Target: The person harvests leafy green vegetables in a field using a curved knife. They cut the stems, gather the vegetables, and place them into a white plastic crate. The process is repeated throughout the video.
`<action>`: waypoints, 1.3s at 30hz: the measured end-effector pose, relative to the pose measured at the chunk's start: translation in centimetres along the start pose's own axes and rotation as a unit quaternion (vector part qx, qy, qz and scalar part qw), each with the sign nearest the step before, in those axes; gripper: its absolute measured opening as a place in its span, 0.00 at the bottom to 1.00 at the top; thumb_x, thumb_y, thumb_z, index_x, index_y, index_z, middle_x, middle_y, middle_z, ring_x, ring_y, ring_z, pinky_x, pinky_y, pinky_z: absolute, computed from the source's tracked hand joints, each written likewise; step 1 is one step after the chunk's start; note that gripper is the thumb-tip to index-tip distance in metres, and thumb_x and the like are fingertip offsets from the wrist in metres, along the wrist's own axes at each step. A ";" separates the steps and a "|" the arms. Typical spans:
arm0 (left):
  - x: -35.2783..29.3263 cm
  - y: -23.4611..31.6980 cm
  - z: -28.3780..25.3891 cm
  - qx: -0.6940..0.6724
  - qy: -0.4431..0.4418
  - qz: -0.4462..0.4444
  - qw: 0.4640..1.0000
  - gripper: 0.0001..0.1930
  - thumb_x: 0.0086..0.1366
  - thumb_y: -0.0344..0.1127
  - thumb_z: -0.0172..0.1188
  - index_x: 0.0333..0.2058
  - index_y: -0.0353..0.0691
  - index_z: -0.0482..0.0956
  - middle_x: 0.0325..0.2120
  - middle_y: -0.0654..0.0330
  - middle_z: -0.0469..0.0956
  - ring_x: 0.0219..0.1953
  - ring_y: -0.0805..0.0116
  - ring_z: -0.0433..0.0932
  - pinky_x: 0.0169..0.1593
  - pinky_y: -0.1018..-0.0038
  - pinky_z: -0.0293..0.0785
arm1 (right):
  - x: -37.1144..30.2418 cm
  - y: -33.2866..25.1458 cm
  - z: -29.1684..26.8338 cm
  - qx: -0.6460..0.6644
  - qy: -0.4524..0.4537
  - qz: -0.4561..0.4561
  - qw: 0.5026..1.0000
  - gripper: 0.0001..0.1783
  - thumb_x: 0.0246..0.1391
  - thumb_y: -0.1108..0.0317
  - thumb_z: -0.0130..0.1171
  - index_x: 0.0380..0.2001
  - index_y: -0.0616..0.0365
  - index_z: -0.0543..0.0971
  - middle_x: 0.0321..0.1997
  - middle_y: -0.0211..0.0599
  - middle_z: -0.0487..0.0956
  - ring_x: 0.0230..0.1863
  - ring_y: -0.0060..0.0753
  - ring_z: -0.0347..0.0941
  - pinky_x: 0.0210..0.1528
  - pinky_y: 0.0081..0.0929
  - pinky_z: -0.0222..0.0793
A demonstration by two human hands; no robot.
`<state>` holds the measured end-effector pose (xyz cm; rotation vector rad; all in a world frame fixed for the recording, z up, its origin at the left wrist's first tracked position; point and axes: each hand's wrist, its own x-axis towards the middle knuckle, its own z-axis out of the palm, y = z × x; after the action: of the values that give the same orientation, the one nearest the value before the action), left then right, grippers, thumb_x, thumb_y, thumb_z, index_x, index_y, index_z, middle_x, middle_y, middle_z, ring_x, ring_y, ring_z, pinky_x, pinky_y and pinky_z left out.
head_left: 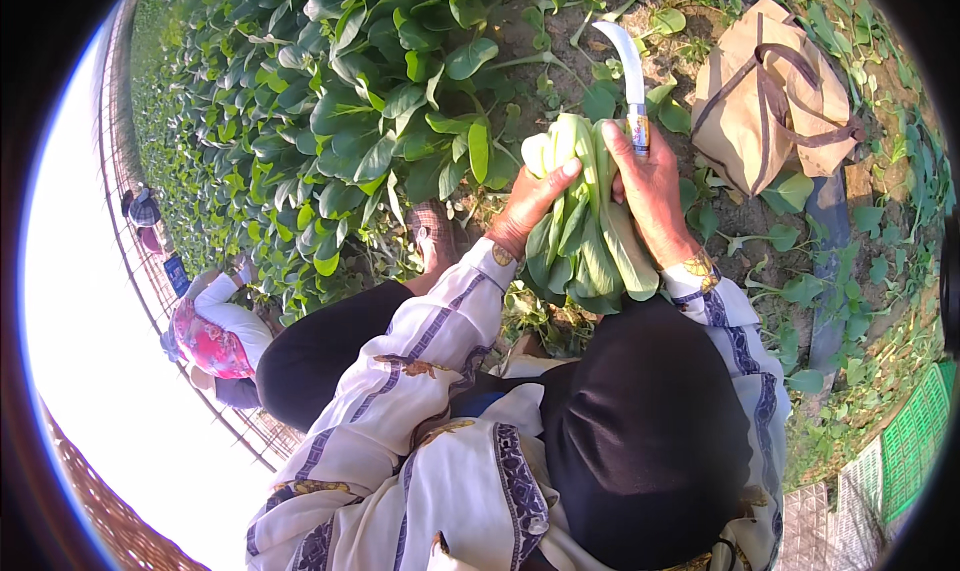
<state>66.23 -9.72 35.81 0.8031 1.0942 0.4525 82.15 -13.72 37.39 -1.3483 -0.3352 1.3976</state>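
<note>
A bunch of leafy greens (580,236), like bok choy, is held upside down between my hands, its pale stem ends up and its leaves hanging over my bent knee. My left hand (532,203) is closed round the left side of the bunch, thumb near the stem ends. In my right hand (652,189) is a small sickle (632,71), its curved blade pointing up and away. The thumb of that hand lies along the sickle's handle, and the hand also rests against the right side of the bunch. The fingers behind the greens are hidden.
Dense rows of leafy plants (370,101) fill the far left. A tan cloth bag (725,96) with brown straps lies at the far right. Green (915,446) and white crates (858,496) stand at the near right. Another person (225,321) crouches on the left by a wire fence (135,241).
</note>
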 end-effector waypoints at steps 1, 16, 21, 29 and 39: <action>0.3 -0.1 -0.3 0.069 0.031 -0.034 0.997 0.32 0.53 0.51 0.65 0.50 0.35 0.68 0.43 0.59 0.72 0.45 0.71 0.70 0.50 0.73 0.67 | 0.1 0.5 -0.1 0.015 -0.002 0.006 1.000 0.17 0.54 0.53 0.59 0.32 0.57 0.71 0.17 0.21 0.66 0.13 0.11 0.59 0.13 0.14 0.55; -2.3 5.4 -6.7 0.366 0.118 0.046 0.922 0.55 0.43 0.44 0.73 0.62 0.28 0.46 0.46 0.54 0.74 0.47 0.70 0.73 0.53 0.76 0.67 | 1.8 7.2 1.4 -0.256 -0.072 -0.162 0.950 0.18 0.56 0.61 0.54 0.47 0.60 0.71 0.32 0.51 0.77 0.32 0.48 0.77 0.31 0.31 0.69; -3.3 3.8 -11.4 0.398 0.165 0.024 0.902 0.49 0.42 0.43 0.73 0.59 0.29 0.56 0.47 0.53 0.73 0.49 0.70 0.72 0.54 0.74 0.66 | 4.5 9.6 3.4 -0.325 -0.091 -0.119 0.934 0.18 0.56 0.60 0.53 0.47 0.58 0.71 0.26 0.52 0.77 0.29 0.54 0.74 0.28 0.39 0.68; -4.0 4.7 -11.5 0.313 0.159 0.002 0.936 0.44 0.45 0.41 0.73 0.57 0.30 0.61 0.45 0.57 0.74 0.47 0.72 0.72 0.53 0.75 0.67 | 5.4 11.2 3.9 -0.244 -0.187 -0.082 0.948 0.19 0.59 0.62 0.51 0.50 0.60 0.71 0.17 0.25 0.69 0.19 0.16 0.63 0.21 0.21 0.59; -4.2 5.3 -10.9 0.269 0.156 -0.015 0.950 0.38 0.46 0.39 0.72 0.54 0.32 0.65 0.43 0.58 0.75 0.45 0.72 0.73 0.51 0.76 0.68 | 7.9 11.0 1.8 -0.318 -0.245 -0.254 0.880 0.14 0.54 0.67 0.54 0.43 0.61 0.74 0.24 0.41 0.76 0.28 0.40 0.74 0.31 0.31 0.67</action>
<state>54.83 -5.42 39.93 1.2190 1.5564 0.2572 77.27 -10.26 25.07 -1.2443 -1.4860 1.1899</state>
